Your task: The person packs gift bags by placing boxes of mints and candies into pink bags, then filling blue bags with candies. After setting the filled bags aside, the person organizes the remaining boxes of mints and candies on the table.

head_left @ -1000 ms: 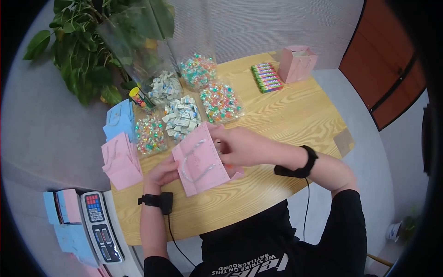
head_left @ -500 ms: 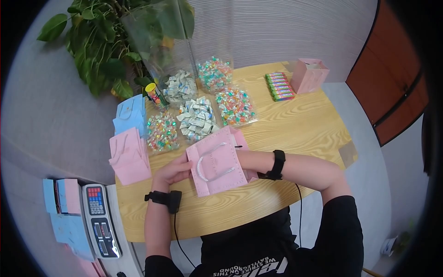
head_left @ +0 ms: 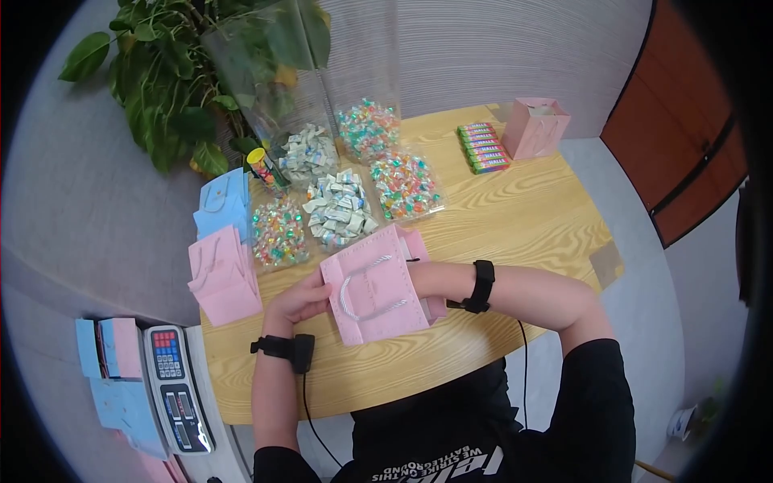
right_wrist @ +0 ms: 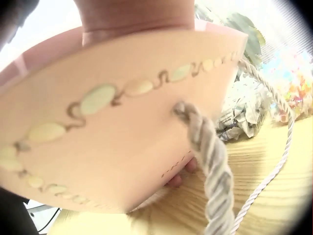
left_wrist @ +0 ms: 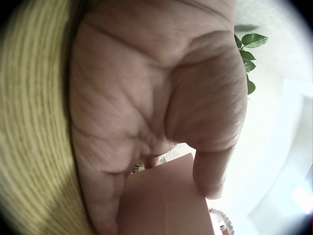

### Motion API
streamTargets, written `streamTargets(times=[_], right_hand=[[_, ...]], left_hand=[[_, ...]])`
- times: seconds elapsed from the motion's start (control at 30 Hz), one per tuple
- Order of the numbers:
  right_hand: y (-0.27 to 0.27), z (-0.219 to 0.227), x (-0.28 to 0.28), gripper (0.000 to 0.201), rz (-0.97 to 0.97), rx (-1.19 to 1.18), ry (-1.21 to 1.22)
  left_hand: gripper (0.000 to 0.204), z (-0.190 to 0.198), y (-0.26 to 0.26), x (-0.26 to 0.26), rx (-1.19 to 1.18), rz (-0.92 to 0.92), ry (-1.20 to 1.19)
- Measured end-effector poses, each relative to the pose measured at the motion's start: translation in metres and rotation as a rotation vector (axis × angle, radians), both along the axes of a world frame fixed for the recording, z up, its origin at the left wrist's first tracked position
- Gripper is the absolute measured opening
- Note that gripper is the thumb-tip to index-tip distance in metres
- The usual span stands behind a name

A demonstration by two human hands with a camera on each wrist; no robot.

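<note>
A pink paper gift bag (head_left: 374,286) with twisted white rope handles lies tilted over the table, its mouth toward the right. My left hand (head_left: 302,298) holds it at the bottom end. In the left wrist view the thumb (left_wrist: 212,171) lies along one face of the bag, with fingers on the other side. My right hand (right_wrist: 139,22) reaches into the bag's mouth up to the wrist; its fingers are hidden inside, and I cannot tell what they hold. A patterned border runs along the bag's rim in the right wrist view.
Beyond the bag stand clear containers of wrapped candies (head_left: 407,187) and white packets (head_left: 338,211). Folded pink bags (head_left: 224,278) and blue bags (head_left: 221,205) lie left. HALLS packs (head_left: 483,149) and an upright pink bag (head_left: 535,129) are far right. A scale (head_left: 177,390) stands lower left.
My right hand has gone deeper into the bag since a second ago, when its back and fingers showed at the mouth. The left hand keeps its hold. The head view has shifted slightly.
</note>
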State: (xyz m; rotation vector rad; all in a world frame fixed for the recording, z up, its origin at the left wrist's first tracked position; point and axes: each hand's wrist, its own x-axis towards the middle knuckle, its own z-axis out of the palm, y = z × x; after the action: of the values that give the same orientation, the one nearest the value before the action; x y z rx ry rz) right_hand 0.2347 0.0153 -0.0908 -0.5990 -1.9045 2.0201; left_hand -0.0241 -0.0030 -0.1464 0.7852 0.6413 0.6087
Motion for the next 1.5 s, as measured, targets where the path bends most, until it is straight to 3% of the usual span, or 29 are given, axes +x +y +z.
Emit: streamTargets(times=[0.33,0.37,0.43,0.47,0.53,0.6,0.67,0.73,0.8,0.87,0.9,0.97,1.17,1.4,1.47,1.5], right_hand=[[0.003,-0.016,0.004,0.044,0.270,0.637,-0.115],[0.000,-0.005,0.008,0.044,0.265,0.637,-0.115],[-0.005,0.018,0.020,0.046,0.299,0.381,-0.136],[-0.002,0.020,0.020,0.046,0.297,0.381,-0.135],[0.011,0.029,0.019,0.042,0.396,0.589,-0.356],[0.039,0.043,0.042,0.032,0.438,0.568,-0.307],[0.064,0.066,0.081,0.026,0.211,0.559,-0.304],[0.083,0.082,0.117,0.026,-0.172,0.366,-0.352],[0.114,0.070,0.148,0.026,-0.555,0.328,-0.439],[0.145,0.032,0.186,0.025,-0.723,0.721,-0.627],[0.152,0.014,0.200,0.025,-0.728,0.724,-0.626],[0.157,-0.012,0.219,0.027,-0.845,1.104,-0.995],[0.142,-0.042,0.229,0.031,-0.893,1.336,-1.072],[0.116,-0.024,0.231,0.017,-0.816,1.397,-1.007],[0.098,-0.001,0.219,0.016,-0.731,0.984,-1.208],[0.087,0.007,0.213,0.016,-0.723,0.987,-1.209]], left_hand=[[0.083,0.004,0.002,0.003,-0.001,0.013,-0.022],[0.083,0.003,0.002,0.002,0.003,0.006,-0.025],[0.082,0.003,0.001,0.004,0.007,-0.002,-0.027],[0.083,0.005,-0.001,0.006,-0.004,0.034,-0.038],[0.084,0.008,0.000,0.008,-0.008,0.074,-0.058],[0.083,0.008,0.000,0.007,-0.013,0.042,-0.078],[0.083,0.005,0.001,0.005,-0.021,0.044,-0.079],[0.083,0.002,0.001,0.004,-0.032,0.038,-0.076],[0.083,0.001,0.004,0.004,-0.045,0.018,-0.088],[0.083,0.003,0.003,0.005,-0.040,0.023,-0.084],[0.084,0.004,0.003,0.005,-0.034,0.027,-0.078],[0.084,0.007,0.002,0.007,-0.036,0.029,-0.078],[0.086,0.001,0.002,0.005,-0.049,0.030,-0.054],[0.086,0.010,0.000,0.008,-0.054,0.082,-0.060],[0.087,0.007,0.002,0.007,-0.049,0.059,-0.064],[0.088,0.005,0.003,0.006,-0.040,0.029,-0.065]])
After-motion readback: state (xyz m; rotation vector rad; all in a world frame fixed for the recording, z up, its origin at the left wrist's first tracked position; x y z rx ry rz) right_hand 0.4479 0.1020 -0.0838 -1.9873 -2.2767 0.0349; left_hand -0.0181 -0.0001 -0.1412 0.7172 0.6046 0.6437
